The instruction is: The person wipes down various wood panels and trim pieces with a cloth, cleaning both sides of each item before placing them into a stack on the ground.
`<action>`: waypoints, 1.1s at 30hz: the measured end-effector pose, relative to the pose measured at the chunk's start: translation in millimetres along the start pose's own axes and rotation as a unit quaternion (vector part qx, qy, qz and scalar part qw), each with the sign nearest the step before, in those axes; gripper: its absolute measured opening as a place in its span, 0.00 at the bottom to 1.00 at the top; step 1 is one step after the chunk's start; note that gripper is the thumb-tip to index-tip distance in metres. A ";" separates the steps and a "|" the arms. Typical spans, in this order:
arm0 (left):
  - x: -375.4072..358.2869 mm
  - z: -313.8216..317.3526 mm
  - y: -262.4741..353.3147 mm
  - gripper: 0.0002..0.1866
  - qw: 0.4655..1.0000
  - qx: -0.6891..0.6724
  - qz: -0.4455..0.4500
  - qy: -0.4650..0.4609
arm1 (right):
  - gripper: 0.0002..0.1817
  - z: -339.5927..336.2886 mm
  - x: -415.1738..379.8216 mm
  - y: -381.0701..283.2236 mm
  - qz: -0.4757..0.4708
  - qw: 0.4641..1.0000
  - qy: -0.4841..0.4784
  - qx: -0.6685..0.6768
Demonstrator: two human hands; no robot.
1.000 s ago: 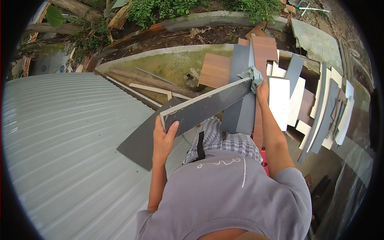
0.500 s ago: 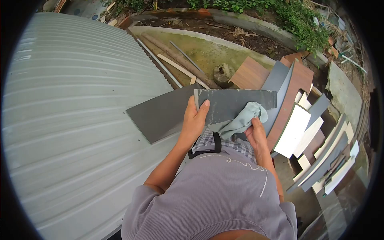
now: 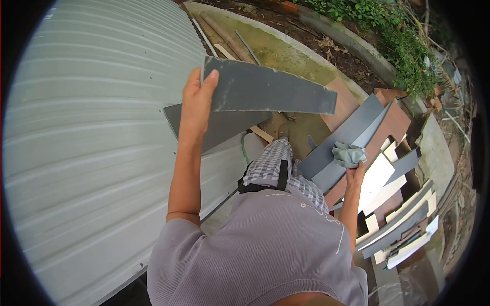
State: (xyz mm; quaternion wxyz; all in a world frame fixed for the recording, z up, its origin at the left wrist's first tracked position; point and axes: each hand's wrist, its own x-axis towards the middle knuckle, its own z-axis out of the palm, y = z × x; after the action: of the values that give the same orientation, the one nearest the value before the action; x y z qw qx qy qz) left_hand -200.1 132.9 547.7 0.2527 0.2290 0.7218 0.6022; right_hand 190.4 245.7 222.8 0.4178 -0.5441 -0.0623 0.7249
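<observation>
My left hand (image 3: 198, 99) grips the left end of a dark grey board (image 3: 270, 89), thumb on its face. The board is raised in front of me, with chipped, pale edges and whitish marks. In my right hand (image 3: 354, 176) is a crumpled pale green-grey cloth (image 3: 349, 154), held apart from that board and in front of the stacked panels. Beneath the raised board, a second dark grey board (image 3: 224, 127) lies on the corrugated metal sheet (image 3: 92, 153), partly hidden by the first.
Grey, brown and white panels (image 3: 377, 183) are heaped on my right. A pole (image 3: 224, 35) and strips of wood lie on the mossy concrete ahead. Behind them runs a low curved concrete wall (image 3: 342, 41) with green shrubs (image 3: 403, 51). My checked trousers show below.
My left hand has lifted the board up and to the left. My right hand with the cloth has come away from the board, moving right and down. The view has shifted too.
</observation>
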 end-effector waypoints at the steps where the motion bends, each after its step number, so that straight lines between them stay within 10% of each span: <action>1: 15.7 -9.6 -2.8 0.10 1.000 -0.007 -0.002 0.000 | 0.21 2.0 -3.9 0.5 -0.005 1.000 0.001 -0.005; 9: 148.9 -43.8 -100.6 0.18 0.935 0.296 0.059 0.188 | 0.22 20.6 -51.1 32.4 -0.028 0.988 -0.008 -0.154; 20: 228.1 -38.3 -376.5 0.20 0.893 0.279 -0.186 0.302 | 0.20 61.6 -101.0 51.4 -0.036 0.973 0.052 -0.220; 33: 212.8 -34.9 -476.1 0.21 0.877 0.238 -0.285 0.304 | 0.20 64.2 -137.3 70.8 -0.026 0.959 0.103 -0.263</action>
State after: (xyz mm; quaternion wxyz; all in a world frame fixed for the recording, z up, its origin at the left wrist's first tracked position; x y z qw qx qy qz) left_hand -398.2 160.9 64.9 0.1191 -0.1274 0.9189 0.3539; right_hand 106.5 131.1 311.1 0.2828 -0.7044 -0.2220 0.6119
